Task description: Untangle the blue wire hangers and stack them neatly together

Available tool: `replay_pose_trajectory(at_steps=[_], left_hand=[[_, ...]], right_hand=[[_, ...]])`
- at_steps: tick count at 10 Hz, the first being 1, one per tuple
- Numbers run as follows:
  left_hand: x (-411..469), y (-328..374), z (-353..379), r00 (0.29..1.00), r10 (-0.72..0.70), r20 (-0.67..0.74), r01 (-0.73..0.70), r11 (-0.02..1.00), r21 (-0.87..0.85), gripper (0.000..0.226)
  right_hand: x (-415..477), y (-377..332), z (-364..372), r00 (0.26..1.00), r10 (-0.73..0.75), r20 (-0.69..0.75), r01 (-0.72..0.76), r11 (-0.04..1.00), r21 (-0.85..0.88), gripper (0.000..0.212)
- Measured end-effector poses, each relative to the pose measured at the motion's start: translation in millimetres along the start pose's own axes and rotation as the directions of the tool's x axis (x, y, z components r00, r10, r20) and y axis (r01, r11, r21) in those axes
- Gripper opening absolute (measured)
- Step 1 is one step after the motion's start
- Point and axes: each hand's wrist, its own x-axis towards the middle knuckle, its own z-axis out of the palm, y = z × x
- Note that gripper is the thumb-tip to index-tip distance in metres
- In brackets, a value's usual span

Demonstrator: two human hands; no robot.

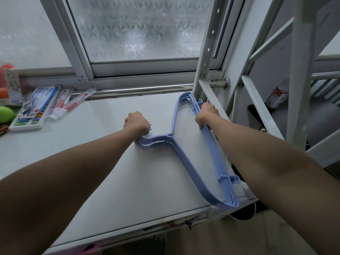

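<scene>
- Both hands are closed on the blue hangers (185, 162): my left hand (137, 124) is wrapped round the bunched hooks, and my right hand (207, 114) grips the straight bottom bars on the far side.
- From where I sit, the hangers look already nested into one stack, lying flat on the white tabletop (103, 162), over towards its right side.
- Main risk, as I judge it: the near shoulder end of the stack hangs out past the table's right front corner. If I let go carelessly or nudge the stack rightward, it could tip off to the floor and come apart.
- A second risk: the small notch tabs near that end could snag one another if I slide the frames unevenly, undoing the alignment.
- On the right, the white metal rack (204, 89) stands just beside my right hand, so there is little room that way.
- Open room lies to the left and centre of the tabletop; the clutter of packets (60, 102) sits well apart at the far left, under the window frame (143, 68).
</scene>
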Motion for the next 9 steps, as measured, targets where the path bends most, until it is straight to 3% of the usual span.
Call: replay_pose_trajectory(at_steps=[2,6,8,9], left_hand=[[3.1,2.8,2.5,0.999,0.013,-0.044,-0.008,0.994,0.106,0.039],[6.9,5.6,-8.3,0.995,-0.086,0.059,0.07,0.969,0.236,0.029],[10.8,2.5,-4.6,0.991,-0.086,0.104,0.059,0.97,0.235,0.029],[10.3,6.4,-15.2,0.962,-0.123,0.245,0.102,0.99,0.095,0.042]], right_hand=[[-0.9,-0.2,-3.7,1.0,0.026,-0.009,-0.026,1.0,0.006,0.057],[5.8,-9.4,-3.3,0.986,0.148,-0.073,-0.143,0.987,0.068,0.05],[5.2,-10.6,1.0,0.989,0.143,-0.049,-0.141,0.989,0.039,0.054],[3.7,-14.9,-1.9,0.984,0.177,-0.004,-0.177,0.983,0.039,0.063]])
